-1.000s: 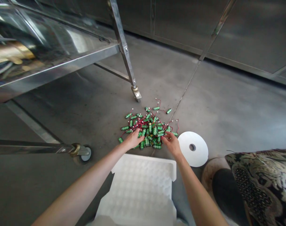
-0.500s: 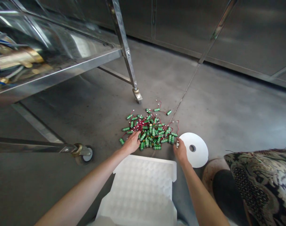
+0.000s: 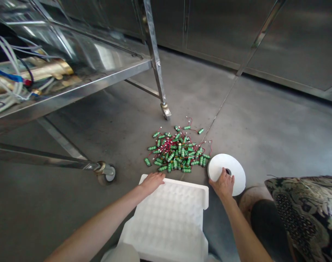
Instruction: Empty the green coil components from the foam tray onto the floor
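Floor (image 3: 264, 120), grey concrete, bearing all items. Pile (image 3: 179, 153): many small green cylinders with red leads, loose and tangled, lying just beyond the tray and left of the disc; none yet moved out of it as far as can be seen. Tray (image 3: 171, 218): white foam, moulded with rows of shallow pockets, nearest the person; every visible pocket is vacant, so by the look of it filling has not begun and the whole pile is left to sort. Disc (image 3: 234, 167): flat, white, round, with a centre hole, lying on the floor to the right of the pile and just beside the tray's far right corner. Left hand (image 3: 152, 181): open, palm down, fingers resting on the tray's far left edge, holding nothing. Right hand (image 3: 223, 183): laid on the near part of the disc, fingers curled at the hole; whether it grips the disc or only presses on it cannot be told. Trolley (image 3: 73, 91): steel, on castors, at left, its shelf carrying cables (image 3: 10, 83) and brass-coloured parts. Castor (image 3: 107, 174): near the tray's left, apart from it. Patterned cloth (image 3: 305, 214): lower right corner.
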Motion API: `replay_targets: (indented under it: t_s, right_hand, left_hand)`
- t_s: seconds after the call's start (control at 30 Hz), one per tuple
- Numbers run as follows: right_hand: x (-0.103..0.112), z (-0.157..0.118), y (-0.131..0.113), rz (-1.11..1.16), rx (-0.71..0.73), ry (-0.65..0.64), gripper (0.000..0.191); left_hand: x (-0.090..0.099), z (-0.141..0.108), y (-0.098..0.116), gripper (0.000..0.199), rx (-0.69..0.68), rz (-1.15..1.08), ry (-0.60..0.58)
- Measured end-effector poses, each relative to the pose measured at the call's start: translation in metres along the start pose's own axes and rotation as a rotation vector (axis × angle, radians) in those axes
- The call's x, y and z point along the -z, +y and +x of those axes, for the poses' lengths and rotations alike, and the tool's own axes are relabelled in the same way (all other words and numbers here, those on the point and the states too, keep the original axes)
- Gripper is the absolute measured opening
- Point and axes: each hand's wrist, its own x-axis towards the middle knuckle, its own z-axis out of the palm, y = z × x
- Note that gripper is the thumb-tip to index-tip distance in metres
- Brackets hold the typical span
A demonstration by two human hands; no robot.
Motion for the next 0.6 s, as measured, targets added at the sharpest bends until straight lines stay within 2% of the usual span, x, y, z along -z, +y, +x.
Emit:
replay_targets:
  t_s: [0.17, 0.3, 0.47, 0.6]
  right_hand:
    - [0.036, -0.016, -0.005, 0.012, 0.083, 0.164, 0.09]
    - [0.059, -0.041, -0.012, 0.049, 0.201, 0.21, 0.086]
    - [0.07, -0.09, -0.029, 0.101, 0.423, 0.136, 0.082]
    - [0.068, -0.12, -0.04, 0.096, 0.486, 0.079, 0.079]
  left_hand:
    - [0.009, 0.013, 0.008, 0.017, -0.039, 0.075, 0.091]
    - [0.015, 0.018, 0.014, 0.016, -0.016, 0.038, 0.034]
    - [0.011, 0.012, 0.011, 0.016, -0.005, 0.046, 0.008]
    - [0.006, 0.004, 0.006, 0.017, -0.005, 0.057, 0.013]
